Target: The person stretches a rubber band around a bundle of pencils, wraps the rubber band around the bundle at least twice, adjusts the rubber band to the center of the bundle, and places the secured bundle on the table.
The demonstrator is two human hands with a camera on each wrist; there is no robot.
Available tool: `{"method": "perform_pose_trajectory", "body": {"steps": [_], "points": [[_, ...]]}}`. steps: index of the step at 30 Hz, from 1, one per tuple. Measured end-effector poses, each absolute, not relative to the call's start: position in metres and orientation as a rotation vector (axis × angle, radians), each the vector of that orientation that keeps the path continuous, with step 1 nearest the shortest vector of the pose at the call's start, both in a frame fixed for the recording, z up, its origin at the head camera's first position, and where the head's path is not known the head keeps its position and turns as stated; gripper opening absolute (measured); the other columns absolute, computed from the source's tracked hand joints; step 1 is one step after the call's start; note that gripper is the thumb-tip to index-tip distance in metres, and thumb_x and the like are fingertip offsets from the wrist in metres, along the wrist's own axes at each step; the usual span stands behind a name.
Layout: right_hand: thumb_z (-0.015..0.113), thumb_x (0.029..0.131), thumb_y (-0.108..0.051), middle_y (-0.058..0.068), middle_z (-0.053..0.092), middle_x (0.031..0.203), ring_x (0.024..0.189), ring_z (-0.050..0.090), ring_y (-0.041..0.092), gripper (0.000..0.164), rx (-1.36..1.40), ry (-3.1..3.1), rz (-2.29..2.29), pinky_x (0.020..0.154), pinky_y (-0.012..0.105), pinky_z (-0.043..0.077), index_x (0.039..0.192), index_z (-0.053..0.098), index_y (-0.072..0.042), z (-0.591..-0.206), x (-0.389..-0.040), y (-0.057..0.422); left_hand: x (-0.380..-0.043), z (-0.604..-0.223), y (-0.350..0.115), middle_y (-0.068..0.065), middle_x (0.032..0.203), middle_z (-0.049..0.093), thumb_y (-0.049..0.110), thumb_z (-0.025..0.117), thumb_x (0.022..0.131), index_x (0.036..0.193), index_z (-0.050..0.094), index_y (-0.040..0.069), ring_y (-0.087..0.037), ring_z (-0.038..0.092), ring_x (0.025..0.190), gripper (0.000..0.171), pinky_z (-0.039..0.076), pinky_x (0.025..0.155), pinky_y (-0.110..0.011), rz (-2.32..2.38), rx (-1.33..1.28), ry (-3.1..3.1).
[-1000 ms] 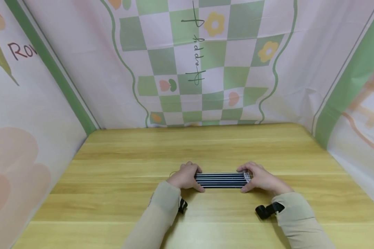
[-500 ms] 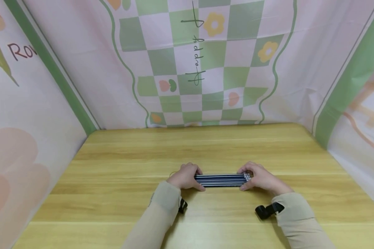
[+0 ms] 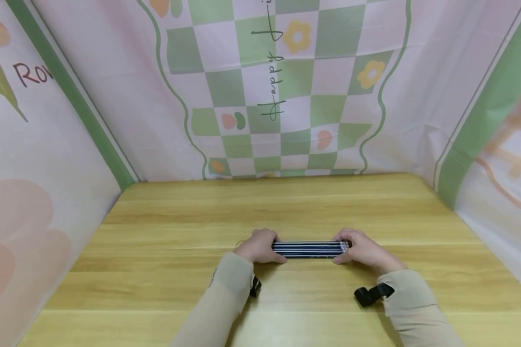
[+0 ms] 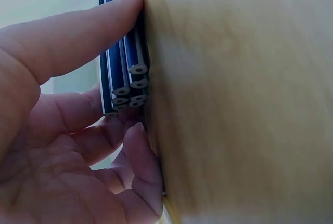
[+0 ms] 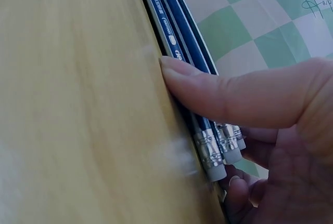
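A bundle of dark blue pencils (image 3: 309,249) with pale stripes lies crosswise on the wooden table (image 3: 191,207). My left hand (image 3: 260,246) grips its left end, thumb at the near side and fingers at the far side. In the left wrist view, the flat ends of several pencils (image 4: 138,70) show between thumb and fingers, stacked in layers. The right hand (image 3: 364,248) holds the other end the same way. There, silver ferrules and white erasers (image 5: 216,172) stick out past the thumb in the right wrist view. Some fingers are hidden behind the bundle.
Just left of the left hand, a thin yellowish loop (image 3: 239,244), perhaps a rubber band, lies partly hidden. Printed cloth (image 3: 260,96) with green and white checks hangs behind the table. More printed cloth stands at both sides.
The bundle looks narrower from front to back, and its pencils have shifted against each other. Both thumbs have moved slightly away from me, still at the pencils' ends.
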State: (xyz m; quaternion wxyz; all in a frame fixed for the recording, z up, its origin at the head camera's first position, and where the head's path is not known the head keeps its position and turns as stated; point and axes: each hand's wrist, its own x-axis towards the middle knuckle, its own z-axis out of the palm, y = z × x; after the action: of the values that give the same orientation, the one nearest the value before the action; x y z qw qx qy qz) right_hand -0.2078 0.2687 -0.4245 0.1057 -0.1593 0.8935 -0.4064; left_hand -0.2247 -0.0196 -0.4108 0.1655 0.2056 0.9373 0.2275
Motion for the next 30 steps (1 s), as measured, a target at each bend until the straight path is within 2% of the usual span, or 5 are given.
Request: {"method": "perform_pose_trajectory", "body": {"steps": [3, 7, 11, 18, 30], "points": [[0.084, 0.072, -0.007, 0.013, 0.064, 0.101, 0.090, 0.052, 0.019, 0.044, -0.456, 2.618, -1.204, 0.074, 0.023, 0.042, 0.108, 0.065, 0.007, -0.4243, -0.2069, 0.2687, -0.2256, -0.4110, -0.0193, -0.004, 0.103, 0.067, 0.035, 0.081, 0.082, 0.105, 0.068, 0.005, -0.023, 0.054, 0.102, 0.039, 0.047, 0.092, -0.035, 0.636, 0.600, 2.666], [0.083, 0.073, -0.007, 0.012, 0.065, 0.100, 0.089, 0.053, 0.019, 0.043, -0.444, 2.604, -1.207, 0.075, 0.024, 0.043, 0.109, 0.064, 0.008, -0.4235, -0.2064, 0.2683, -0.2273, -0.4115, -0.0190, 0.002, 0.081, 0.060, 0.035, 0.079, 0.084, 0.083, 0.066, 0.011, -0.017, 0.048, 0.086, 0.027, 0.041, 0.079, -0.031, 0.630, 0.626, 2.667], [0.083, 0.074, -0.008, 0.012, 0.064, 0.099, 0.087, 0.053, 0.018, 0.041, -0.438, 2.593, -1.197, 0.073, 0.024, 0.044, 0.107, 0.065, 0.007, -0.4215, -0.2056, 0.2676, -0.2263, -0.4114, -0.0188, 0.005, 0.074, 0.055, 0.034, 0.078, 0.085, 0.077, 0.064, 0.013, -0.015, 0.045, 0.082, 0.026, 0.039, 0.074, -0.029, 0.636, 0.628, 2.665], [0.078, 0.081, -0.008, 0.012, 0.064, 0.098, 0.085, 0.051, 0.018, 0.027, -0.465, 2.607, -1.144, 0.072, 0.027, 0.042, 0.100, 0.065, 0.005, -0.4194, -0.2035, 0.2657, -0.2232, -0.4095, -0.0181, 0.003, 0.069, 0.047, 0.034, 0.075, 0.088, 0.072, 0.054, 0.013, -0.014, 0.041, 0.074, 0.034, 0.035, 0.066, -0.028, 0.595, 0.631, 2.660], [0.080, 0.080, -0.022, -0.002, 0.060, 0.087, 0.090, 0.042, 0.020, 0.018, -0.573, 2.706, -1.001, 0.079, 0.032, 0.031, 0.089, 0.072, -0.009, -0.4225, -0.2070, 0.2670, -0.2255, -0.4139, -0.0178, 0.003, 0.081, 0.058, 0.038, 0.074, 0.089, 0.081, 0.063, 0.012, -0.014, 0.046, 0.080, 0.029, 0.040, 0.071, -0.029, 0.498, 0.682, 2.686]]}}
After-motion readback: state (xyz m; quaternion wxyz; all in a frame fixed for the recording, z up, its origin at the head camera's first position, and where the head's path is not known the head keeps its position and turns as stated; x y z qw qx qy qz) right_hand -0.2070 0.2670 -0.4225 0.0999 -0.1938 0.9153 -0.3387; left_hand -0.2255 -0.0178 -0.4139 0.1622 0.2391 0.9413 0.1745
